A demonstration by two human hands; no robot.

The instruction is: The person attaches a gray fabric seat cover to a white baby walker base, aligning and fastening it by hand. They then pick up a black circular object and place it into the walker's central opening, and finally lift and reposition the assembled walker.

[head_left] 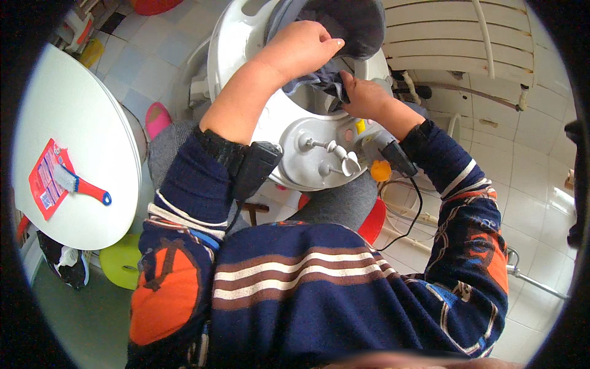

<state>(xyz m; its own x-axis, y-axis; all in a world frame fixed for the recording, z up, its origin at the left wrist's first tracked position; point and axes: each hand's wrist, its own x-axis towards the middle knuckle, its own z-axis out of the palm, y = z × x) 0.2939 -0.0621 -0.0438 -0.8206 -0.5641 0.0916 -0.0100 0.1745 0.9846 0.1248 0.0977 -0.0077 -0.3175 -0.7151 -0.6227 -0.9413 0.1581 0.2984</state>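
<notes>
"Fingers of the right hand (pixel 367 99): what are they doing?"

"Pinching. Thumb and fingers press together on a fold of dark cloth (pixel 329 77), over the opening of the white washing tub (pixel 270 132)."

"And the left hand (pixel 301 46)?"

"It sits farther from the body and a bit to the left, above the cloth, with its fingers curled in. The tips are mostly hidden, so I can't tell whether they pinch anything."

"So where exactly is the cloth?"

"Bunched in the mouth of the tub, partly under the hands. How deep it goes, I can't see."

"What's on the near side of the tub?"

"A grey panel (pixel 295 169) with white knobs (pixel 349 165). Near the panel is a round orange thing (pixel 380 171). Black boxes (pixel 258 169) are strapped at both wrists, and a black cable (pixel 419 212) runs down from the right one."

"Anything off to the left?"

"A round white worktop (pixel 92 111), well apart from the hands. On it lies a red packet (pixel 44 200), with the bristles of a brush (pixel 91 189) resting across it. A pink slipper (pixel 158 120) shows at the end of a grey trouser leg (pixel 172 147)."
</notes>
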